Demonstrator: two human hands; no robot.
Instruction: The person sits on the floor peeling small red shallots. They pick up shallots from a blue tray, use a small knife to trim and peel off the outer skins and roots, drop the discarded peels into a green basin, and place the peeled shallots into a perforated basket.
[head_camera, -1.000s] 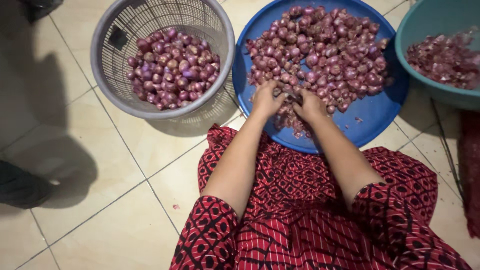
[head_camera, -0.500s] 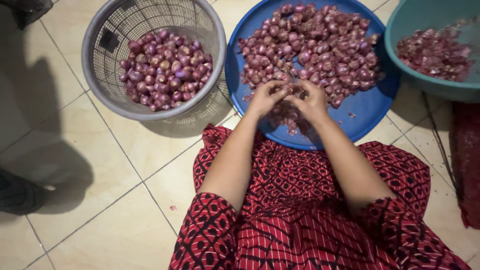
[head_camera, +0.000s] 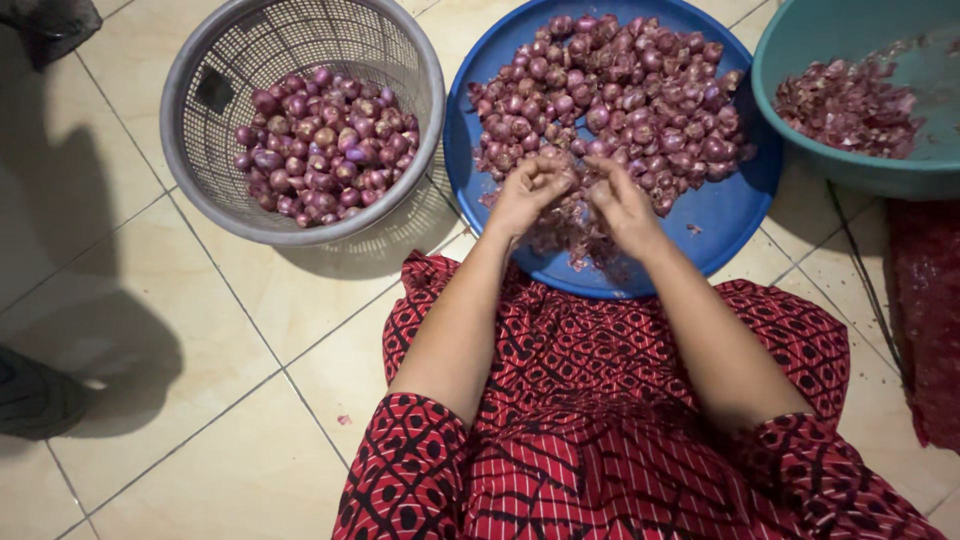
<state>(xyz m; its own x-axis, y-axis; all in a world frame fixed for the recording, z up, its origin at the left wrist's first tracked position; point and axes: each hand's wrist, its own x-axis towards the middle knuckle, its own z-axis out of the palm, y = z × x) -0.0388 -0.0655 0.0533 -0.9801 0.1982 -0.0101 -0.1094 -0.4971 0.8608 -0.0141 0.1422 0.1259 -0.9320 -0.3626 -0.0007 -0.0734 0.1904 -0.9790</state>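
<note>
Working over the near edge of a round blue tray (head_camera: 740, 215), the left hand (head_camera: 527, 192) and the right hand (head_camera: 622, 205) meet close together, fingertips curled inward toward each other. Both hands seem pinched on a small shallot (head_camera: 580, 178) between them, though the fingers hide most of it, so the exact grip of each hand cannot be told for certain. Beneath the hands lies a little heap of purple skins (head_camera: 570, 235) on the tray's near side. The tray's far half carries a big pile of shallots (head_camera: 620, 95), reddish purple, packed tight and reaching almost to the rim.

To the left of the tray, just beside it, stands a grey plastic basket (head_camera: 200, 120) with a lattice wall, holding more shallots (head_camera: 320, 145) in its bottom. At the upper right, a teal basin (head_camera: 800, 60) holds a mass of reddish peelings (head_camera: 850, 100); its rim overlaps the tray's edge in the view. Everything rests on a pale tiled floor (head_camera: 200, 380). The person's lap, in red patterned cloth (head_camera: 600, 400), fills the lower part of the view, and the tray's near rim sits against it.
</note>
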